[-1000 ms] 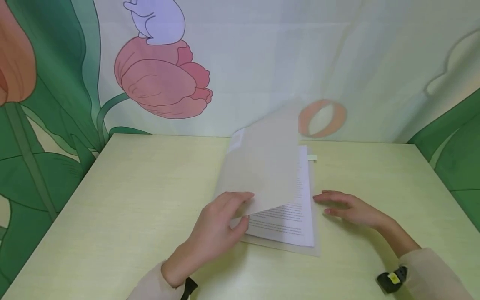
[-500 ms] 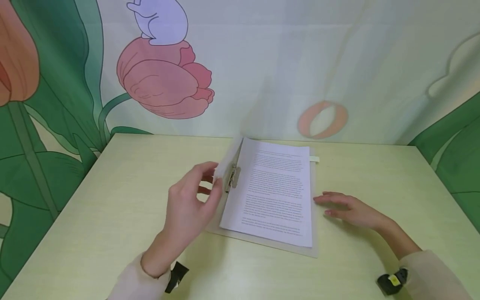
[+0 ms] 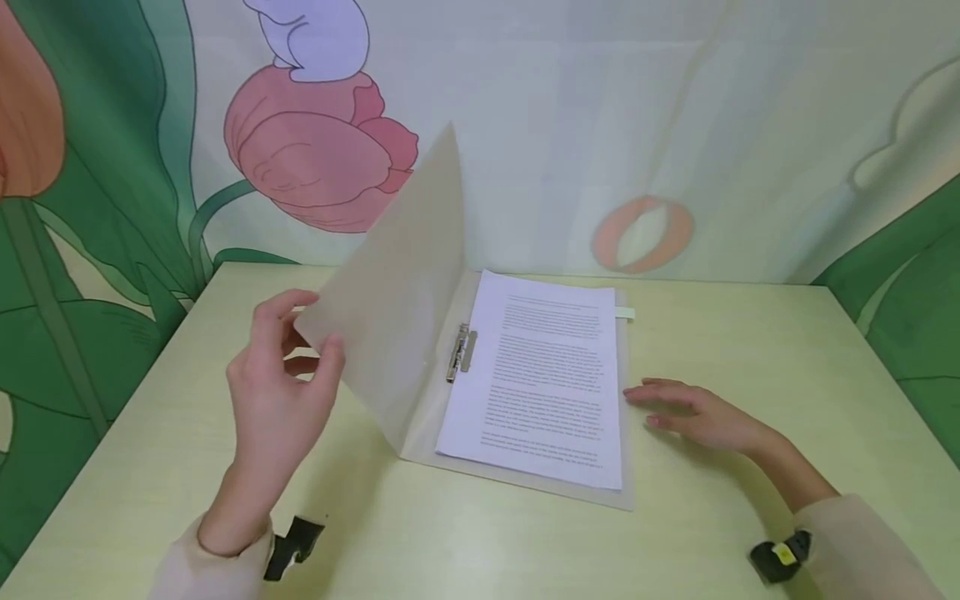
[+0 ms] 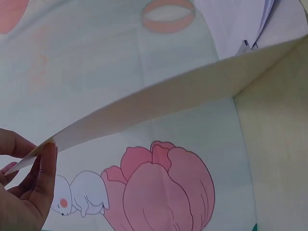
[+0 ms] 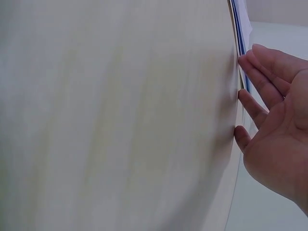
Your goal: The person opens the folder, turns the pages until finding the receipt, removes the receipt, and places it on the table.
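Observation:
A beige file folder lies on the table with its cover raised and leaning left. My left hand pinches the cover's free corner between thumb and fingers; the left wrist view shows this pinch edge-on, with the hand at lower left. Printed sheets lie on the folder's right side, beside a metal clip near the spine. At the folder's right edge my right hand rests with loosely extended fingers. In the right wrist view, that hand's fingertips touch the table by the folder.
A pale wooden table carries the folder. Behind it hangs a curtain printed with flowers, leaves and a white animal. A small white tab sticks out from the folder's right edge. Black wrist devices sit at both sleeves.
My left hand has carried the folder's cover leftward, turning it up off the sheets, so the printed page and clip are now exposed. The right hand has stayed in place.

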`<state>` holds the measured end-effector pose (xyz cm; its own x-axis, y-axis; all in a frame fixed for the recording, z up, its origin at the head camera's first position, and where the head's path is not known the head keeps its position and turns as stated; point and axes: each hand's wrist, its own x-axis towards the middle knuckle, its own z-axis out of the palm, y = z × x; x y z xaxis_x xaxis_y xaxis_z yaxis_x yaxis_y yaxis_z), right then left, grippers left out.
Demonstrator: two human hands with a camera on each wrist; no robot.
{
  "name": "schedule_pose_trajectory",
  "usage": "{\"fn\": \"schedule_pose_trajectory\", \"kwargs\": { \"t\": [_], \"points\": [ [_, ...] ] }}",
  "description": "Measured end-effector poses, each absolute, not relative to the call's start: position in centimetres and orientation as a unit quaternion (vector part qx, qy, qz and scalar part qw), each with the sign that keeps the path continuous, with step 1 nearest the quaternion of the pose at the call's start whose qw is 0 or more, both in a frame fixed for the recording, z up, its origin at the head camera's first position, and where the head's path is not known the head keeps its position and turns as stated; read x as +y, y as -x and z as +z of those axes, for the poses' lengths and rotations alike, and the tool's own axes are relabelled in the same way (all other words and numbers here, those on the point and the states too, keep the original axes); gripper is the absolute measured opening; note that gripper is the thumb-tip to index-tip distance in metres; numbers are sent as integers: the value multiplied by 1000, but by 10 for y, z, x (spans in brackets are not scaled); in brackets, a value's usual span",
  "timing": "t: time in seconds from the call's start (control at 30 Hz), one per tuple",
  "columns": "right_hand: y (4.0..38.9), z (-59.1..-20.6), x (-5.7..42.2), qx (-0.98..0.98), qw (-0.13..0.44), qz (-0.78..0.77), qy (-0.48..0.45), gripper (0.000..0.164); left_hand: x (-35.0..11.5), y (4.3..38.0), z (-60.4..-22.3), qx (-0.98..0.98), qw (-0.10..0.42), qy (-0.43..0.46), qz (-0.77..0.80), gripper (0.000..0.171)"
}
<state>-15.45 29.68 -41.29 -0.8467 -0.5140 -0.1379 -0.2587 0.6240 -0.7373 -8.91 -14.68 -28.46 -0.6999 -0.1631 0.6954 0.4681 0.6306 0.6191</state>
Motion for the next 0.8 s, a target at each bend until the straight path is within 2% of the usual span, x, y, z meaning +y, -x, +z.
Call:
{"fn": "schedule_pose_trajectory", "kwargs": {
  "t": [0.5,0.8],
  "points": [
    [148,-416,293,894,151,-372,198,37,-212,94,-303,-814,237,-103,-521,49],
    [144,-414,289,900,144,-369,181,37,-249,105,-326,-802,188,-191,-533,49]
  ]
}}
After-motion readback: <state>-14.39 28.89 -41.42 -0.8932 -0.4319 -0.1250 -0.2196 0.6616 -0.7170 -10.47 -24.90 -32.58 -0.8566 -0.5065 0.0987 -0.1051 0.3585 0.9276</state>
